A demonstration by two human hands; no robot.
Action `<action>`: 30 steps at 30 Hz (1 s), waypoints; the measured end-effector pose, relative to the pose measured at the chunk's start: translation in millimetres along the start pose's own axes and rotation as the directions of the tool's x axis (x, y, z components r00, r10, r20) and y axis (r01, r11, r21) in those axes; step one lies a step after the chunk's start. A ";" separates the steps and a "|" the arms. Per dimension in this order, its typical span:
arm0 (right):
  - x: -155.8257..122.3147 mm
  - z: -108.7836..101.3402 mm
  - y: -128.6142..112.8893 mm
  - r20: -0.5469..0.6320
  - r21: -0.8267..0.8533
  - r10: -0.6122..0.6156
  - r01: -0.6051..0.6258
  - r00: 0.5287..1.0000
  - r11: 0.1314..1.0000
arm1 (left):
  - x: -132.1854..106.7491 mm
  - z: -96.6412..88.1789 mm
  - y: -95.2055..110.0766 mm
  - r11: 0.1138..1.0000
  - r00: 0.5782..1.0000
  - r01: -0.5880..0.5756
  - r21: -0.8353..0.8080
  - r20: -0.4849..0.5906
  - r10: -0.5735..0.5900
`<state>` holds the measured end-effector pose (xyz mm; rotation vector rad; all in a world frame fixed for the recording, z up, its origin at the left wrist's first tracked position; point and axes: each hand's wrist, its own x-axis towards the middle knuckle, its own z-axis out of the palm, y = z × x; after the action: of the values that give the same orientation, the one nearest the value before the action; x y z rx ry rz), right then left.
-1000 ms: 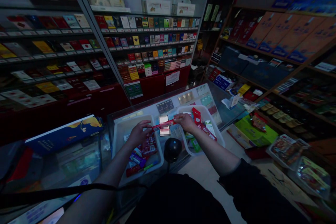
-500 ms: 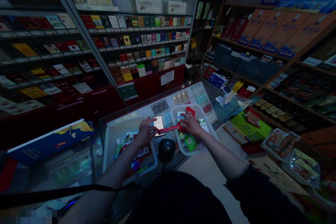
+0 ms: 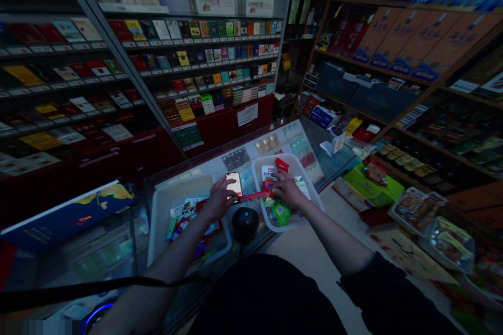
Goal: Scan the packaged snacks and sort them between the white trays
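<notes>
A long, thin red packet (image 3: 253,197) stretches level between my two hands. My left hand (image 3: 220,199) pinches its left end, beside a phone (image 3: 234,182) with a lit screen on the counter. My right hand (image 3: 286,188) grips the right end above the right white bin (image 3: 316,204). Inside that bin lie a red packet (image 3: 282,165), a green packet (image 3: 282,213) and other wrapped goods. Under my left forearm, the left white bin (image 3: 157,220) holds several colourful packets (image 3: 184,214). A black rounded device (image 3: 245,224) stands between the bins, just below the held packet.
The glass counter (image 3: 196,167) runs beneath the bins, with a large blue box (image 3: 66,214) at its left. Shelves of small boxes (image 3: 212,57) line the far wall. To the right are a green box (image 3: 369,188) and clear tubs of packets (image 3: 418,209).
The view has shifted slightly, so the scene sits a little further left. Both hands still hold the red packet, and the right fingers look more spread.
</notes>
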<state>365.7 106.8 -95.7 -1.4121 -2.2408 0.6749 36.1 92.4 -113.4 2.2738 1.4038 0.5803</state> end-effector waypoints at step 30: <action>-14.8 -43.3 40.9 -0.200 -0.017 0.124 -0.130 0.972 0.991 | 69.7 10.9 64.6 0.995 0.994 -0.092 0.039 0.061 0.089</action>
<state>425.6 116.4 -86.4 -1.5744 -2.0278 0.5165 117.9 127.4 -78.3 2.3774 1.3021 0.5122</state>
